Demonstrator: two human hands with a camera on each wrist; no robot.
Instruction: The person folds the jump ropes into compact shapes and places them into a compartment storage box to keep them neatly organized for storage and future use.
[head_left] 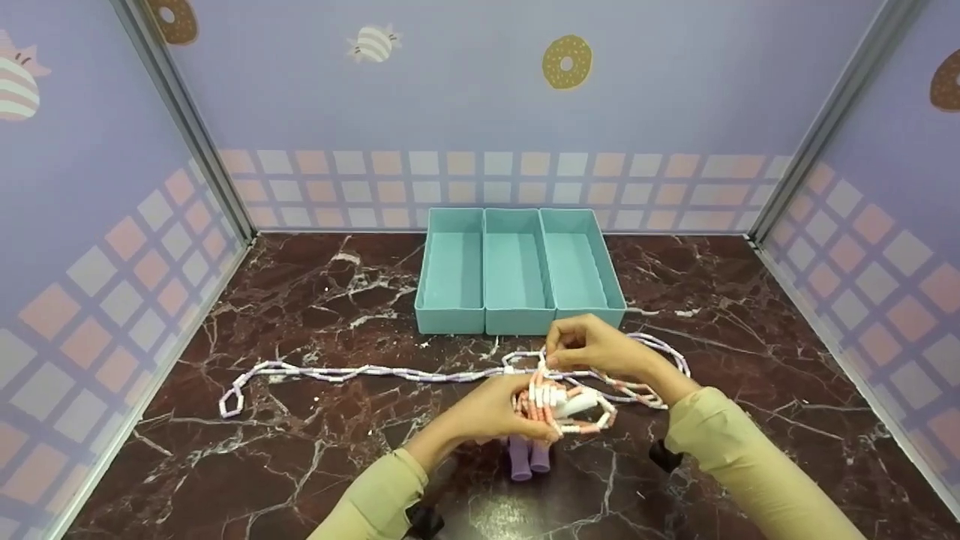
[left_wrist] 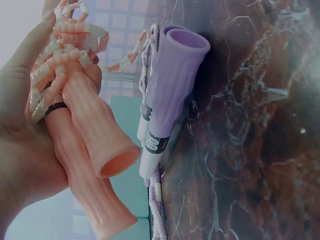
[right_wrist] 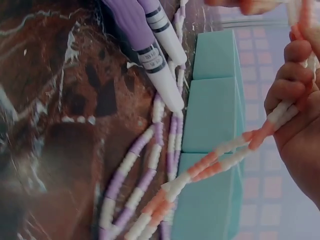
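Observation:
My left hand [head_left: 487,411] grips a coral-and-white beaded jump rope [head_left: 541,397], its strands bunched in the palm. In the left wrist view, the rope's two coral handles [left_wrist: 97,125] hang side by side against that palm. My right hand [head_left: 600,352] pinches a doubled stretch of the same beads just above the bundle. From its fingers a twisted tail of the coral beads [right_wrist: 215,162] trails down, seen in the right wrist view. A purple-and-white beaded jump rope [head_left: 405,373] lies stretched across the table; its purple handles [head_left: 519,459] rest below my left hand.
Three teal bins [head_left: 520,321] stand side by side behind the hands. The dark marbled table [head_left: 300,465] is bordered by patterned panels [head_left: 480,97] at the back and both sides. Loops of the purple rope curve round at the right, beneath my right forearm.

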